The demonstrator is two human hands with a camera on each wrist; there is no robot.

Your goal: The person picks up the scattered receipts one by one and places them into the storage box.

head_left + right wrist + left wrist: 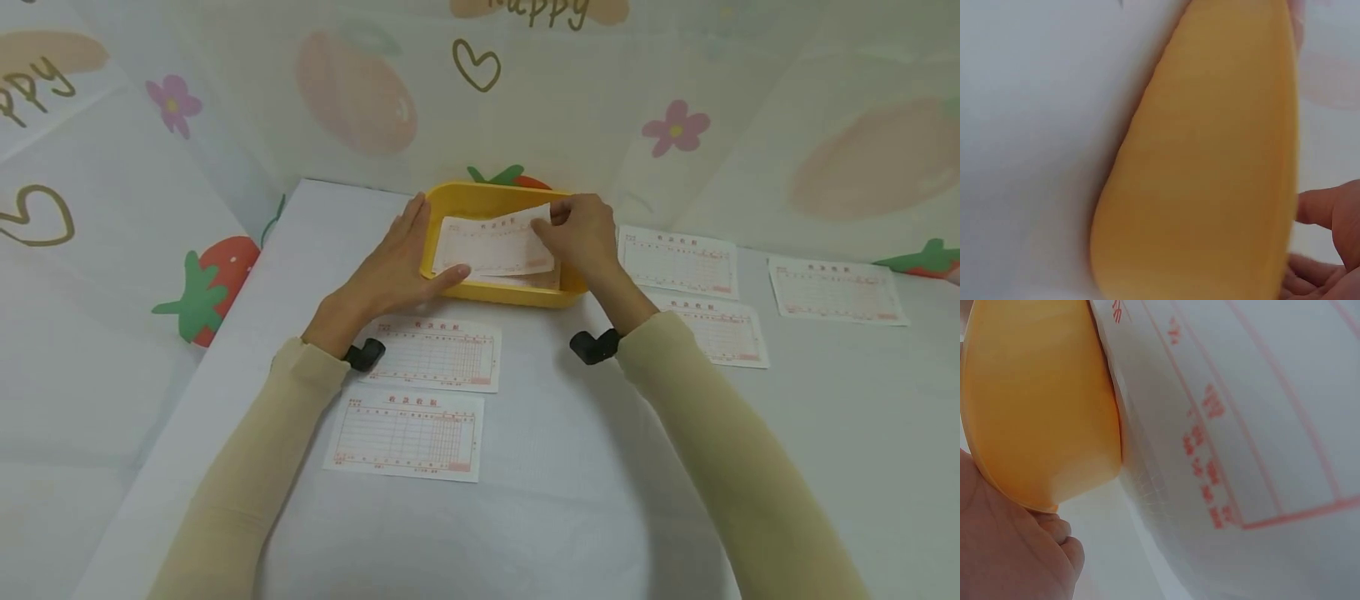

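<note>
A shallow yellow plastic tray stands at the back of the white table, with printed receipt slips lying in it. My left hand holds the tray's left front corner, thumb over the front rim and fingers along the outer left side. Over the tray's right end, my right hand pinches the right edge of a receipt slip, thumb on top. That slip's right side is raised above the slips beneath it. In the right wrist view, the tray wall hides the slips.
Two receipt slips lie in front of the tray, one behind the other. To the right are two more, a back slip and a front slip, plus a slip farther right. A patterned curtain hangs behind the table.
</note>
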